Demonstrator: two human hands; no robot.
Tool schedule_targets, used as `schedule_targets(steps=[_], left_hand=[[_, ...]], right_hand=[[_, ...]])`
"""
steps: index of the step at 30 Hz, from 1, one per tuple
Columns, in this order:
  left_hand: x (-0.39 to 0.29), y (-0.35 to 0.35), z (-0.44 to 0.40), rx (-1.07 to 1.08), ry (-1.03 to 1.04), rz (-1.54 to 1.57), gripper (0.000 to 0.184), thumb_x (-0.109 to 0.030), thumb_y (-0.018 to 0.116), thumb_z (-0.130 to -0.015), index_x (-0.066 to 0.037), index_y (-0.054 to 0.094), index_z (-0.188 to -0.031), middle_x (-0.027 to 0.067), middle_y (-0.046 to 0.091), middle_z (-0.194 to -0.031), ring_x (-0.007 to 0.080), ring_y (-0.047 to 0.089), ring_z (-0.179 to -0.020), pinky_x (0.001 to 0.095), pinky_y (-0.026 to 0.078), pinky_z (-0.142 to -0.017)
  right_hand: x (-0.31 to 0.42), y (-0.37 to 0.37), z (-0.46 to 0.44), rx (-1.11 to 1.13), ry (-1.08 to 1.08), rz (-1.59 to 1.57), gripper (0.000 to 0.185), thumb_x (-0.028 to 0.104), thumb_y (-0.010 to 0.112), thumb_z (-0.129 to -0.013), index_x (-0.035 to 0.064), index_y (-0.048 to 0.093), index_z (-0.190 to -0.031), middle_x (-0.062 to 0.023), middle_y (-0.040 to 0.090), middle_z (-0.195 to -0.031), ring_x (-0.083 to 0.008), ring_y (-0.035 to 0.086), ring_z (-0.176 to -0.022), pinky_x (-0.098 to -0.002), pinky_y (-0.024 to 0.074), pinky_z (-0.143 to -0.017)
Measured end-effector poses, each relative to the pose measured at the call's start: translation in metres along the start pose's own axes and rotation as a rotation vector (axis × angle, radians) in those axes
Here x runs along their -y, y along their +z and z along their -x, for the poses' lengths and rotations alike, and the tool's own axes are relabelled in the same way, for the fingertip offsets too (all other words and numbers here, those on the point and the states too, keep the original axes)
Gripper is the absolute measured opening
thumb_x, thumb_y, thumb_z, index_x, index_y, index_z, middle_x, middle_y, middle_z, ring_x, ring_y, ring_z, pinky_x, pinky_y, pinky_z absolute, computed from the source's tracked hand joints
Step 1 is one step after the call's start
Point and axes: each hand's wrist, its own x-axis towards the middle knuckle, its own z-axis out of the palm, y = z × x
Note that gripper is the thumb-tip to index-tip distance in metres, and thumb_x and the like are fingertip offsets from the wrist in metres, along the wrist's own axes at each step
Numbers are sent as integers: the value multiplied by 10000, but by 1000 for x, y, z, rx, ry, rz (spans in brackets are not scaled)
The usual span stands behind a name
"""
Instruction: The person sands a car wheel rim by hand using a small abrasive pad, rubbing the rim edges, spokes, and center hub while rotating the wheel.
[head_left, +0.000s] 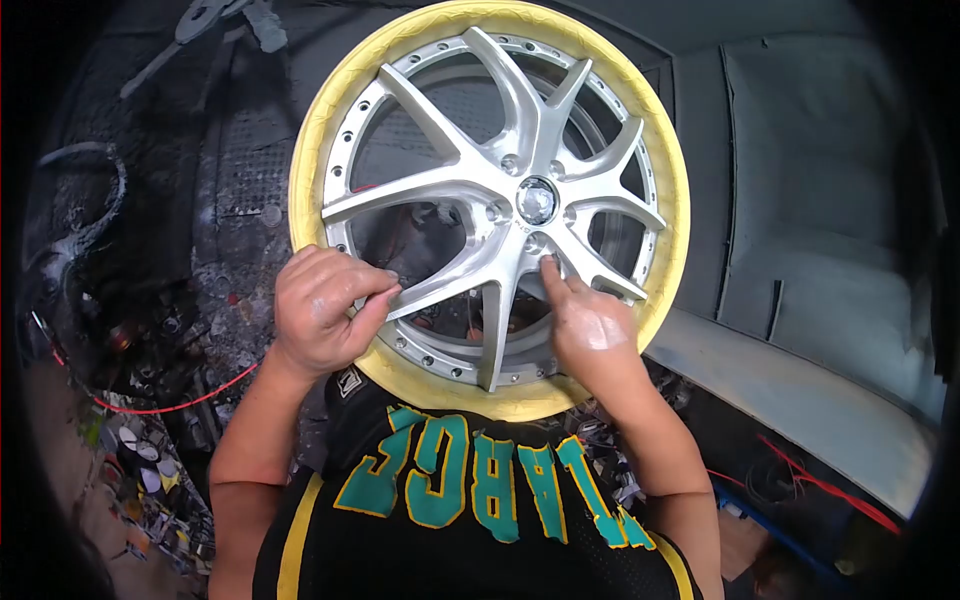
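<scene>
A silver multi-spoke car wheel rim stands before me, its outer lip wrapped in yellow masking tape. At its hub sits a round, shiny centre cap, with lug holes around it. My left hand is closed at the lower left of the rim, thumb and forefinger pinched near a spoke's outer end; whatever is between them is hidden. On the lower right, my right hand reaches over the spokes. Its index finger is stretched out and touches the rim near the lowest lug hole; the other fingers are partly hidden.
A red hose curves along the left, above a heap of mixed small scraps. On the right are dark grey panels and a pale ledge. More red cable hangs at lower right.
</scene>
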Motion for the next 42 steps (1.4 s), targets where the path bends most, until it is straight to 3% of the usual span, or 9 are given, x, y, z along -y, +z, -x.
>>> schedule_targets(steps=[3,16,24,27,30,32,37,39,42], left_hand=[[-3,-2,-6,23,-37,-38,139,-40,849,-773,-91,768,-874,62,768,-817,253,710,-701,375,494,-659],[8,-12,-7,-4,-26,12,135,-44,845,-779,-84,770,-884,66,763,-812,269,716,-714,380,508,-673],[14,-11,-5,-26,20,74,136,-29,829,-783,-79,764,-892,61,754,-812,244,669,-672,370,489,-681],[15,-9,-4,-33,14,71,135,-24,826,-781,-74,763,-890,69,754,-812,247,670,-674,370,490,-681],[14,-11,-5,-41,-11,42,139,-33,836,-771,-86,765,-877,65,746,-793,261,691,-691,374,495,-667],[15,-9,-6,-21,-5,35,139,-33,834,-771,-88,763,-876,60,739,-784,259,673,-674,377,486,-658],[10,-8,-7,39,-9,-31,142,-25,824,-766,-90,752,-870,54,714,-758,242,632,-635,379,444,-623],[10,-6,-6,97,12,-64,151,-14,825,-768,-83,747,-877,58,713,-759,244,625,-629,377,437,-621],[9,-5,-7,156,-2,-112,177,4,835,-768,-72,736,-893,67,715,-758,258,639,-640,376,441,-627]], right_hand=[[3,1,-8,-88,-85,-169,581,45,563,-909,-43,571,-1484,-224,748,-1063,-396,757,-923,-498,607,-790],[-3,-29,6,48,-100,347,517,95,591,-932,72,693,-1438,-113,744,-854,-304,748,-722,-436,590,-636],[1,-29,-15,-41,-184,418,404,87,594,-949,-8,731,-1318,-114,721,-745,-286,721,-645,-416,545,-547],[22,-56,18,175,-55,420,407,119,590,-963,34,740,-1331,-145,726,-742,-298,738,-671,-426,562,-569],[24,-78,55,327,-107,118,411,108,579,-960,53,745,-1331,-198,735,-773,-329,759,-712,-457,583,-622],[20,-70,76,5,44,-287,449,55,565,-953,51,725,-1373,-222,719,-772,-336,778,-762,-466,601,-697],[27,5,103,-206,172,-784,484,-31,582,-954,16,699,-1421,-151,723,-820,-186,723,-724,-335,558,-705],[37,37,104,-303,147,-924,535,-42,611,-918,25,676,-1445,-209,698,-824,-341,719,-704,-375,573,-722],[42,69,89,-504,-31,-943,555,-61,624,-879,-23,668,-1431,-172,675,-779,-330,681,-648,-388,551,-652]])
